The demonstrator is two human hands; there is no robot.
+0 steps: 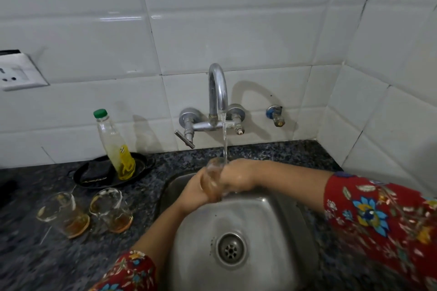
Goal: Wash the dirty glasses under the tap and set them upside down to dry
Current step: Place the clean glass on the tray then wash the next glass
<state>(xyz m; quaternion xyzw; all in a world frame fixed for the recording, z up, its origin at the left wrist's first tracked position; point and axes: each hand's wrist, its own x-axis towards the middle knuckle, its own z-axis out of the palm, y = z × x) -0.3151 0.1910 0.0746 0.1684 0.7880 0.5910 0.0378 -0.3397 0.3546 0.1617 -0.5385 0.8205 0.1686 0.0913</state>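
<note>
Head view: the task looks barely begun, on the first of three glasses as far as can be seen. One glass (214, 181) is held upright under the running tap (217, 92), at twelve o'clock of the sink (272, 231), and the water stream (224, 139) falls onto its rim. It shows a brownish tint low down, so I judge it not yet rinsed clean. Two more dirty glasses stand mouth up on the worktop (28, 255) at nine o'clock from the sink, the left one (63, 214) just beside the right one (111, 210), both with brown dregs at the bottom. Nothing visible has been set upside down to dry, so all the washing and turning over is left. A green-capped bottle (115, 146) stands in a black pan (94, 177) at ten o'clock from the sink. The left hand (196, 192) reaches in from seven o'clock, forearm raised over the basin, its grip wrapped round the glass's lower body. The right hand (238, 177) comes in from three o'clock with the wrist bent and the back of the hand up, pressed against the glass's far side. Motion blur and the glass hide its fingers, so I cannot tell whether its grip closes round the glass or only rubs it
</note>
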